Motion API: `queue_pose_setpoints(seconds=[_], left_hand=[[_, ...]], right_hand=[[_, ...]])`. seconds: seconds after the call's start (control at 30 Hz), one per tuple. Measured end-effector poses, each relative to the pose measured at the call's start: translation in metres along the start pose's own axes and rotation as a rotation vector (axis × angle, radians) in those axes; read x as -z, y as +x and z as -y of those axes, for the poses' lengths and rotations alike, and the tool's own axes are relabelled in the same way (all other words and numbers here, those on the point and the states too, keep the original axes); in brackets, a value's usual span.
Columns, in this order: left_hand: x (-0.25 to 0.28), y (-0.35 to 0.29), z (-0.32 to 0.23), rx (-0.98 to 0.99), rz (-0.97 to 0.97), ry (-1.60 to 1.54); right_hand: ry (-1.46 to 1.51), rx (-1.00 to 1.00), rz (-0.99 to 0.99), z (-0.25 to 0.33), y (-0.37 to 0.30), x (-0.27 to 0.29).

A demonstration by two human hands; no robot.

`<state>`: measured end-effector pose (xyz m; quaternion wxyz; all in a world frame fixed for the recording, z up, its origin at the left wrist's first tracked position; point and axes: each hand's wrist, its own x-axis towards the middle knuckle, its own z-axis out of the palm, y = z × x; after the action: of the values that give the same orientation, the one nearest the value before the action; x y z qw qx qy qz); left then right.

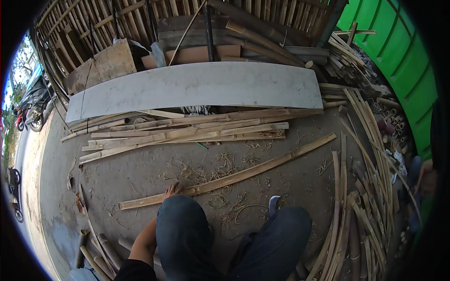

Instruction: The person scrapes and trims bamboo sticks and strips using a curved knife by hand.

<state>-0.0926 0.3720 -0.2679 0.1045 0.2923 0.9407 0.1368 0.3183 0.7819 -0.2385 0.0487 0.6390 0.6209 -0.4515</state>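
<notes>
A long split bamboo strip (262,167) lies slantwise across the ground ahead of my knees, its right end farther off. Near its left end, beside my left knee, my left hand (171,190) has its fingers bent over the strip; the knee hides part of the hand. A curved metal blade (273,204) shows its tip just above my right knee, while its handle is out of sight. My right hand does not show. Thin curled bamboo shavings (222,175) lie scattered around the strip.
Several split bamboo strips (187,136) are stacked beyond, in front of a long pale board (201,86). Long bamboo pieces (347,201) crowd the right side, near a green metal wall (389,51). Short bamboo poles (110,250) lie lower left. A motorcycle (35,117) stands far left.
</notes>
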Motion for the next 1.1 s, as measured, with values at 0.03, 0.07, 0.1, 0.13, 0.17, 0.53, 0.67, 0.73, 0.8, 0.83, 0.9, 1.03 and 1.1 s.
queue_pose_setpoints(seconds=[0.03,0.07,0.1,0.13,0.17,0.53,0.67,0.73,0.8,0.83,0.9,1.03,1.1], left_hand=[[-0.002,0.001,0.001,0.008,0.051,0.015],[-0.004,-0.001,0.002,0.018,0.098,0.023],[-0.005,-0.005,0.002,0.026,0.148,0.030],[-0.005,-0.005,-0.002,0.032,0.189,0.044],[-0.002,-0.003,-0.007,0.036,0.226,0.055],[0.239,0.086,-0.051,-0.369,-0.113,0.379],[0.337,0.087,-0.123,-0.337,-0.360,0.437],[0.378,0.071,-0.145,-0.429,-0.408,0.499],[0.403,0.055,-0.158,-0.420,-0.342,0.557],[0.411,0.048,-0.162,-0.349,-0.267,0.521],[0.414,0.035,-0.176,-0.223,-0.179,0.474],[0.397,0.029,-0.177,-0.130,0.005,0.477],[0.373,0.027,-0.165,-0.147,0.074,0.483]], right_hand=[[0.052,-0.029,-0.014,0.001,-0.003,0.000],[0.101,-0.060,-0.026,0.001,-0.006,0.000],[0.158,-0.085,-0.039,0.001,-0.009,0.000],[0.219,-0.105,-0.056,0.003,-0.010,0.001],[0.296,-0.120,-0.079,0.005,-0.008,0.004],[0.527,0.915,-0.373,0.259,-0.031,0.169],[0.356,1.073,-0.189,0.334,-0.149,0.259],[0.219,1.154,-0.250,0.360,-0.191,0.274],[-0.007,1.235,-0.357,0.380,-0.215,0.266],[0.002,1.265,-0.338,0.386,-0.226,0.257],[-0.161,1.207,-0.362,0.387,-0.246,0.240],[-0.115,1.122,-0.141,0.357,-0.200,0.184],[-0.066,0.990,-0.016,0.336,-0.178,0.149]])
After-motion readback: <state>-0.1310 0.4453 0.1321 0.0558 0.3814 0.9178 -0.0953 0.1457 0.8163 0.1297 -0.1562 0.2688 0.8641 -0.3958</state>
